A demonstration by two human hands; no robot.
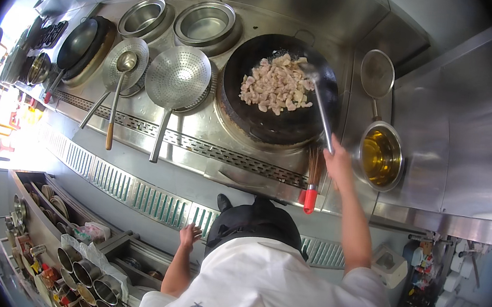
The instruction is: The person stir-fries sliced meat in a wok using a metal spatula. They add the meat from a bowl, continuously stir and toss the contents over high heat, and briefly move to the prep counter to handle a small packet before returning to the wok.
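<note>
My right hand (pixel 338 161) grips the long handle of a metal cooking ladle or spatula (pixel 321 107); its blurred head rests at the right side of pale chopped meat pieces (pixel 277 82). The meat lies in a large black wok (pixel 276 127) on the range. Beside my right hand, a wire or bamboo wok brush with a red handle (pixel 309 199) lies on the range's front edge. My left hand (pixel 190 234) hangs low at my side, fingers apart and holding nothing, away from the range.
Right of the wok are a metal bowl of yellow oil (pixel 380 155) and a fine strainer (pixel 377 73). To the left lie a perforated skimmer (pixel 178 77), a second skimmer with a ladle (pixel 126 61), metal pots (pixel 203 26) and another wok (pixel 78 43). Behind me stand containers (pixel 87 272).
</note>
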